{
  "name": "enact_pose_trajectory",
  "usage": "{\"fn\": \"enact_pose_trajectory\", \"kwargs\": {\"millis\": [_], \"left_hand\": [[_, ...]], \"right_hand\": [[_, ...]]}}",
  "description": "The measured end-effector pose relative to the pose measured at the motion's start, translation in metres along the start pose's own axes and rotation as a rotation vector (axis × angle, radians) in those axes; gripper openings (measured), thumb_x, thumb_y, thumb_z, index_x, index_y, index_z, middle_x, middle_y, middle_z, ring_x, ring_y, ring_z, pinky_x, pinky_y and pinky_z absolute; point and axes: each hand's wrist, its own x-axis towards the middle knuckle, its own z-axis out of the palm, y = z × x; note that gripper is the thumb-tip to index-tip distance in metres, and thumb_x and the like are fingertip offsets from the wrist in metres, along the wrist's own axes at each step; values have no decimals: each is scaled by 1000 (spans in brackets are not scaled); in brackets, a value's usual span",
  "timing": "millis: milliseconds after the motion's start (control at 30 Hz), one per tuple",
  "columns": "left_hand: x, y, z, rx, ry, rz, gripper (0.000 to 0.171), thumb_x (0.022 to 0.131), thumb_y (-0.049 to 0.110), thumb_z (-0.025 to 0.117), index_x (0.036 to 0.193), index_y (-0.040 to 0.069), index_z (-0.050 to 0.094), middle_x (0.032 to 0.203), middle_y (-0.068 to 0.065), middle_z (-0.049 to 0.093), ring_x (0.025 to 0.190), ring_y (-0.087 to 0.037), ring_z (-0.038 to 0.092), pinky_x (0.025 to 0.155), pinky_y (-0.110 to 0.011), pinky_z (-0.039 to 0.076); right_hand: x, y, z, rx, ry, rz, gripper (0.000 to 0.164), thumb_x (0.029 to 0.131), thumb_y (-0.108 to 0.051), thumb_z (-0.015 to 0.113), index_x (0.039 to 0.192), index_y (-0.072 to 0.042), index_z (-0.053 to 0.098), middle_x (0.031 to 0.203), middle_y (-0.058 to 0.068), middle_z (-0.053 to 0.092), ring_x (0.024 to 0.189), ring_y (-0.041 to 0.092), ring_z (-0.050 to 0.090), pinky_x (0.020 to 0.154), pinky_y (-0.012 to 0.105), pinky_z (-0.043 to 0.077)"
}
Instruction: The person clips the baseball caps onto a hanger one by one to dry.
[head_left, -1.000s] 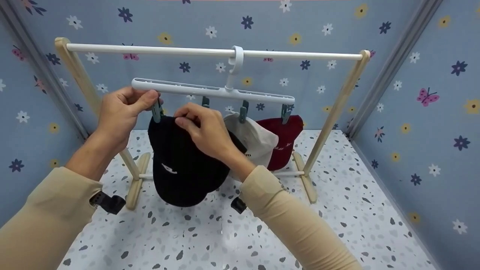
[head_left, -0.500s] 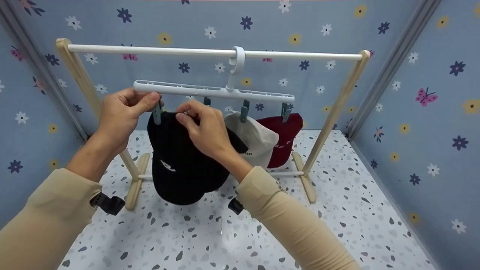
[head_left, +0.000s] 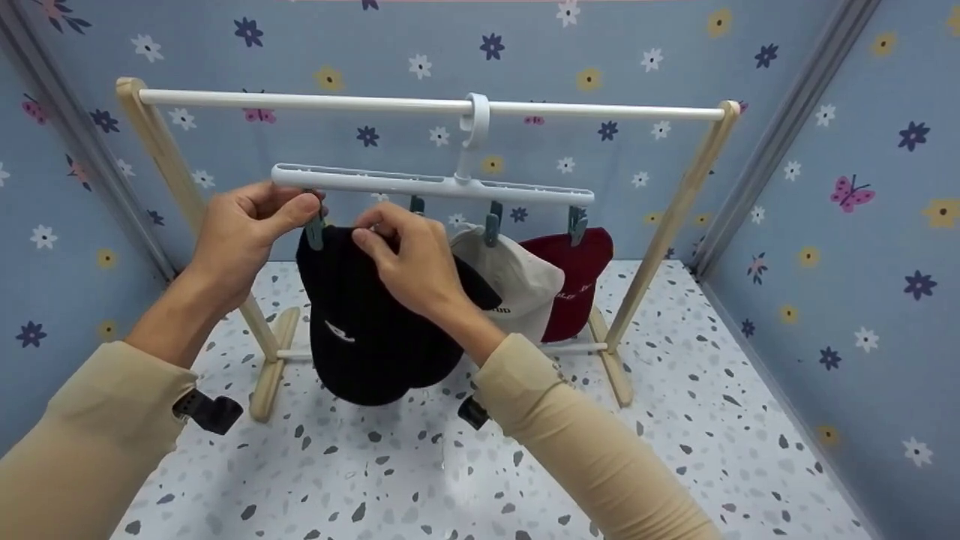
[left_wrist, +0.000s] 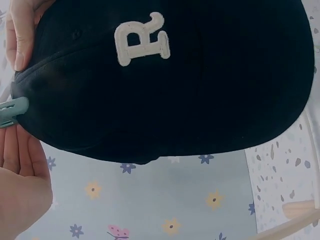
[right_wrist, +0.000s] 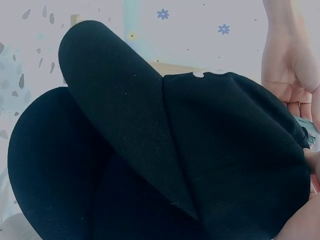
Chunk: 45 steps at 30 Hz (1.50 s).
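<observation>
In the head view, my left hand [head_left: 236, 244] pinches the upper end of a grey-green clothespin [head_left: 315, 229] under the left end of a white hanger [head_left: 375, 180]. The clothespin's lower end sits on the top edge of a black baseball cap [head_left: 375, 337]. My right hand [head_left: 412, 259] pinches the same edge just right of it. A white letter R [left_wrist: 142, 40] shows on this cap in the left wrist view. Behind it, a second dark cap [right_wrist: 45, 155] shows its brim in the right wrist view; its clipped edge is hidden by my right hand in the head view.
Farther along the hanger, clothespins hold a light grey cap [head_left: 517, 281] and a dark red cap [head_left: 581, 277]. The hanger hooks over the white rail [head_left: 300, 99] of a wooden rack. A speckled floor [head_left: 360, 480] lies below, with flowered walls around.
The hanger has swayed slightly, its left end a little lower and farther right. The caps have shifted slightly with it. Both hands keep their hold on the clothespin and the black cap.
</observation>
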Motion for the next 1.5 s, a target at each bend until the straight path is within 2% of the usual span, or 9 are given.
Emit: {"fn": "enact_pose_trajectory", "kwargs": {"millis": [67, 267, 567, 800, 900, 1067, 1267, 1500], "left_hand": [[-1, -1, -1, 12, -10, -8, 35, 103, 30, 72, 129, 7, 74, 110, 10, 77, 116, -13, 64, 108, -23, 44], [-2, -3, -2, 28, -24, -28, 37, 104, 31, 71, 133, 7, 71, 113, 11, 75, 120, -12, 61, 121, -45, 35], [-4, -7, -2, 20, -33, -26, 40, 105, 30, 71, 138, 8, 68, 118, 9, 74, 123, -12, 61, 124, -49, 32], [-4, -10, -2, 51, -32, -21, 42, 106, 31, 69, 141, 9, 67, 121, 9, 73, 122, -13, 60, 120, -45, 37], [-5, -12, -2, 72, -23, -15, 41, 106, 31, 68, 140, 8, 67, 118, 10, 73, 119, -13, 60, 115, -36, 40], [-6, -16, -1, 68, 4, 0, 37, 106, 29, 69, 135, 6, 69, 111, 12, 73, 110, -12, 60, 98, -21, 45], [-6, -22, -3, 73, 27, 12, 34, 106, 29, 69, 133, 8, 70, 109, 12, 72, 104, -12, 58, 92, -21, 45], [-8, -25, -9, 110, 32, 8, 33, 106, 27, 68, 132, 7, 70, 109, 13, 70, 106, -12, 57, 93, -20, 44]], "right_hand": [[0, 0, 0, -9, -5, 6, 9, 104, -15, 70, 105, -11, 78, 77, -3, 64, 70, 8, 55, 70, 23, 45], [-2, 0, -1, -46, -20, 23, 10, 104, -19, 71, 107, -13, 79, 81, -4, 69, 71, 6, 58, 70, 22, 47], [-7, 4, -5, -66, -45, 7, 13, 103, -18, 73, 111, -10, 80, 84, -2, 73, 74, 6, 63, 71, 20, 51], [-12, 8, -13, -94, -76, 23, 16, 102, -20, 74, 114, -11, 80, 88, -2, 76, 76, 5, 65, 74, 20, 53], [-15, 12, -17, -88, -92, 30, 15, 102, -19, 74, 114, -11, 79, 90, -2, 77, 77, 4, 66, 75, 20, 54], [-21, 20, -26, -63, -115, 26, 15, 103, -16, 73, 114, -9, 78, 93, 0, 79, 77, 4, 69, 74, 21, 56], [-29, 28, -41, -46, -119, 27, 15, 102, -13, 72, 115, -8, 78, 97, 1, 80, 82, 5, 72, 79, 21, 58], [-41, 38, -63, -33, -136, 47, 18, 103, -12, 72, 119, -6, 76, 104, 4, 80, 88, 9, 73, 84, 23, 59]]}}
